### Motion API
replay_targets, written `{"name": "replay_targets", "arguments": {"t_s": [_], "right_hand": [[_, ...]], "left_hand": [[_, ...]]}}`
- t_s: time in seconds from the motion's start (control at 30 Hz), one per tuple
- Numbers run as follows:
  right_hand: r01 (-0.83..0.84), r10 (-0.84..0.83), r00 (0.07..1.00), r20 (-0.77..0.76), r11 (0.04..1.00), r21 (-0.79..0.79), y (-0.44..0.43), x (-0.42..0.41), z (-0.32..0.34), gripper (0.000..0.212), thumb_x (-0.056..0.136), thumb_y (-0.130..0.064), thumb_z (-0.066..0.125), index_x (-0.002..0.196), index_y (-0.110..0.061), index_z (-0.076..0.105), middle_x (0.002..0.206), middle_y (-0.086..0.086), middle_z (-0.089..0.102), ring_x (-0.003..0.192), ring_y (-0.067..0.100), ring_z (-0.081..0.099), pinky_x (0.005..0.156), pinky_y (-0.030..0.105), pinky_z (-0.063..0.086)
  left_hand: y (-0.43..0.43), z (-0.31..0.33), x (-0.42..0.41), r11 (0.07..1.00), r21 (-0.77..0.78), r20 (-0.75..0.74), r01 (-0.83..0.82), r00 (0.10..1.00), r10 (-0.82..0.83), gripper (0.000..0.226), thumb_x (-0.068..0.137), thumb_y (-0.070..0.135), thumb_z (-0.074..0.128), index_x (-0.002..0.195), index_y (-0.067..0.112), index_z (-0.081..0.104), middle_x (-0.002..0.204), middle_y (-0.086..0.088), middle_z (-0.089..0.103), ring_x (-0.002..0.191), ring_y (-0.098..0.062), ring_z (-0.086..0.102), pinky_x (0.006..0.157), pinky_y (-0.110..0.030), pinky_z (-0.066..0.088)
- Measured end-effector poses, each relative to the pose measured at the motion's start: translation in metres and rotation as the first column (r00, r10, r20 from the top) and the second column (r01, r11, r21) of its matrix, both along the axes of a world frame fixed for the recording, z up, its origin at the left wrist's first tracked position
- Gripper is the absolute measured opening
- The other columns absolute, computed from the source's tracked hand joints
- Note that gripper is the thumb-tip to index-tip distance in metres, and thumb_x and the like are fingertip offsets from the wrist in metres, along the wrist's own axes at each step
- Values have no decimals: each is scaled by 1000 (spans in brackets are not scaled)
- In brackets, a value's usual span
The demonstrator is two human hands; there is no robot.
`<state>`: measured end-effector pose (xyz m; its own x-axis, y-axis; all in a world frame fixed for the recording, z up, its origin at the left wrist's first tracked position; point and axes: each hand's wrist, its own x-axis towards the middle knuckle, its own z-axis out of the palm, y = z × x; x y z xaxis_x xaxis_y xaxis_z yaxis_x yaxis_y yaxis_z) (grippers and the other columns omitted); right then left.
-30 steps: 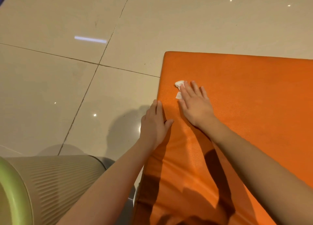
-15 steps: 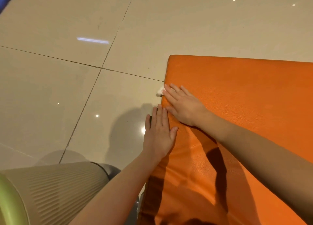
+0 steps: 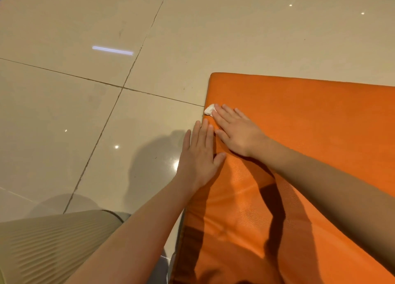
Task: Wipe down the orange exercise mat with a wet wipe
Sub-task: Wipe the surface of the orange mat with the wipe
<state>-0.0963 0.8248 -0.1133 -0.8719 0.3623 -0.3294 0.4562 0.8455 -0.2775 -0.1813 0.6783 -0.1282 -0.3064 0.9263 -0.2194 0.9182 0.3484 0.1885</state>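
Note:
The orange exercise mat (image 3: 310, 121) lies on the tiled floor and fills the right half of the view. My right hand (image 3: 237, 131) lies flat near the mat's left edge, fingers straight, pressing a white wet wipe (image 3: 209, 110) onto it. Only a small crumpled corner of the wipe shows past my fingertips at the mat's edge. My left hand (image 3: 199, 157) rests flat at the mat's left edge, fingers straight, thumb on the orange surface, just below the right hand.
Glossy beige floor tiles (image 3: 106, 112) with dark grout lines stretch to the left and beyond the mat. A ribbed beige cylinder (image 3: 49, 247) lies at the lower left, next to my left forearm.
My right hand has slid the wipe leftward from the mat's surface to its left edge. The left hand has stayed at the mat's edge, and the view has shifted slightly.

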Motion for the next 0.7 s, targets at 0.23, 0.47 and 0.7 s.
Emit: {"name": "replay_targets", "arguments": {"t_s": [0.23, 0.47, 0.7], "right_hand": [[228, -245, 966, 87, 958, 173, 45, -23, 5, 62, 105, -42, 16, 156, -12, -1, 164, 5, -9, 150, 21, -10, 120, 43, -6], [73, -94, 991, 96, 976, 203, 52, -33, 6, 62, 105, -46, 14, 156, -15, 0, 164, 4, -6, 151, 20, -8, 121, 43, -5], [49, -57, 996, 62, 990, 131, 34, -37, 5, 59, 106, -40, 17, 157, -14, 3, 164, 3, -6, 151, 19, -7, 121, 41, -6]], "left_hand": [[1, -4, 3, 998, -66, -11, 17, 1000, -18, 89, 88, 63, -3, 154, 4, 1, 163, -16, -3, 151, -27, -5, 121, -38, -5], [10, 13, -4, 977, -188, -110, 99, 987, -121, 95, 83, 63, -9, 154, 1, 3, 162, -20, -1, 151, -30, -4, 121, -43, -4], [36, 25, -18, 937, -269, -107, 223, 960, -259, 93, 94, 64, 38, 155, 6, -2, 163, -13, -9, 151, -27, -9, 122, -42, 4]]}}
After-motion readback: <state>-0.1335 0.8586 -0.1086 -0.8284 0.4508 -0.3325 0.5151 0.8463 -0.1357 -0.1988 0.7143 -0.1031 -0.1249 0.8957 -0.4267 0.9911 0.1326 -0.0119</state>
